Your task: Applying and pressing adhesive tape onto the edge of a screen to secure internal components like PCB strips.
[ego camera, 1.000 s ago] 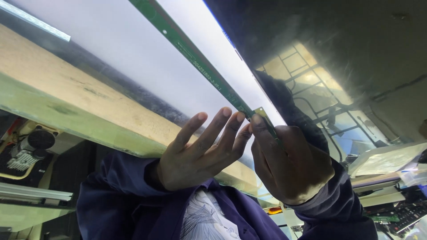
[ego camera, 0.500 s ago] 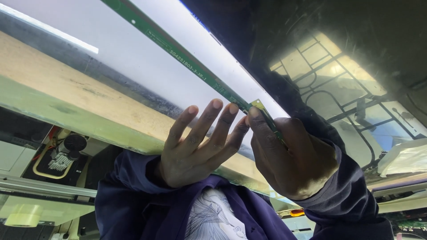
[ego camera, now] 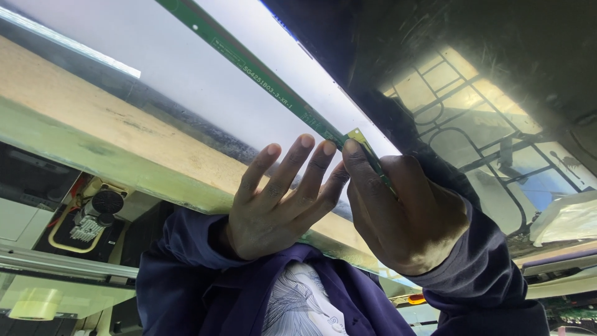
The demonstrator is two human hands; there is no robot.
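Note:
A long, narrow green circuit strip [ego camera: 261, 78] runs diagonally along the edge of a large bright white panel [ego camera: 155, 56]. My right hand [ego camera: 407, 214] is closed around the strip's near end, with the thumb tip pressed by its small gold-coloured tab [ego camera: 357, 135]. My left hand [ego camera: 280, 199] lies beside it with the fingers spread and straight. Its fingertips rest against the panel just left of the strip's end, and it holds nothing. Both arms wear dark purple sleeves.
A pale wooden bench edge [ego camera: 93, 134] passes under the panel at left. Below it sit a small motor-like part with yellow tubing [ego camera: 93, 214] and a roll of tape [ego camera: 34, 303]. A dark glossy sheet [ego camera: 472, 74] reflecting a window fills the upper right.
The view has shifted slightly, and both hands stay at the strip's end. My left fingers have edged nearer to my right thumb. My right hand's grip is unchanged.

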